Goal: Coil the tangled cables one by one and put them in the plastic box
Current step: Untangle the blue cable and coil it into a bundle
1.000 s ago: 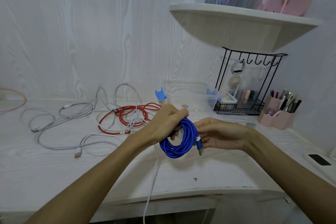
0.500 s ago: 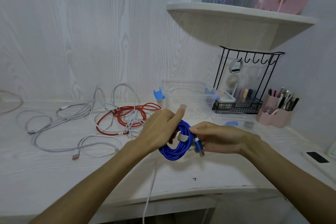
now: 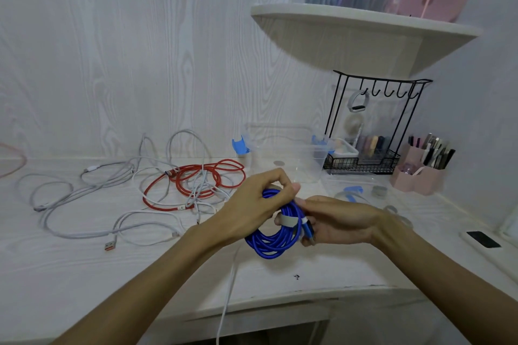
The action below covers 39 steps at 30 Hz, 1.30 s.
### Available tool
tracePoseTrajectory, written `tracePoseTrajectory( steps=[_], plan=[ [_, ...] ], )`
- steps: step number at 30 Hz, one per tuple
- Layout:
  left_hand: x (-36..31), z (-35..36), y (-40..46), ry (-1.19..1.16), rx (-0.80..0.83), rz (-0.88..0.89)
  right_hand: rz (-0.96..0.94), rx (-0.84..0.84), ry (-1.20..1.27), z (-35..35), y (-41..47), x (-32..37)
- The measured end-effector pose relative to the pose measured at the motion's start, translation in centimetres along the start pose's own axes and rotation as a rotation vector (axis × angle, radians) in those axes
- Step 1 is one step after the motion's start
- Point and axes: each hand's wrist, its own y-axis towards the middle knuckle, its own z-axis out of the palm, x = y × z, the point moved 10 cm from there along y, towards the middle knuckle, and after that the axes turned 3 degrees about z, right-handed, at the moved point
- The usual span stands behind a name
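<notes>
1. The blue cable is wound into a ring and held in the air just above the worktop, near its front edge. A small grey strap goes round the loops at about 1 o'clock on the ring.
2. What could go wrong: the loops may spring open. This could happen if either hand lets go before the strap is shut tight.
3. The plug end sticks out at 3 o'clock of the ring. It could slip free and pull one loop loose.
4. The clear plastic box stands at 12 o'clock from the hands, a little way off. A floppy ring might catch on its rim when it goes in.
5. The left hand comes in from 7 o'clock. Its grip is curled round the top of the ring, with the thumb on top.
6. The right hand comes in from 4 o'clock, back of the hand up. Its fingers pinch the blue cable by the strap and plug.
7. The red cable and the white cables lie tangled at 10 o'clock, not coiled yet.
</notes>
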Motion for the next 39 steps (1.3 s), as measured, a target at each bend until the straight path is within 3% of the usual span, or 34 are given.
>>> tracePoseTrajectory(
  steps=[3,8,13,17,22,27,39],
  plan=[
    [0.7,-0.8,0.1,0.063,-0.054,-0.011,0.012,-0.039,-0.010,-0.7,-0.4,0.0],
    [1.2,-1.3,0.1,0.238,-0.106,-0.044,0.008,-0.141,-0.396,0.3,0.0,1.1],
    [1.1,-1.7,0.3,0.322,-0.139,-0.050,-0.003,-0.169,-0.408,0.2,0.3,1.3],
    [1.1,-1.7,0.5,0.274,-0.139,-0.065,-0.045,-0.299,-0.495,-0.5,0.5,1.8],
    [0.9,-1.5,0.6,0.239,-0.120,-0.064,-0.067,-0.281,-0.569,0.5,0.7,1.9],
    [0.8,-1.5,0.7,0.248,-0.115,-0.055,-0.096,-0.440,-0.514,-0.6,0.7,1.8],
    [1.6,1.8,-1.0,-0.118,0.257,-0.061,0.152,0.024,-0.268,1.3,-0.1,0.0]
  ],
)
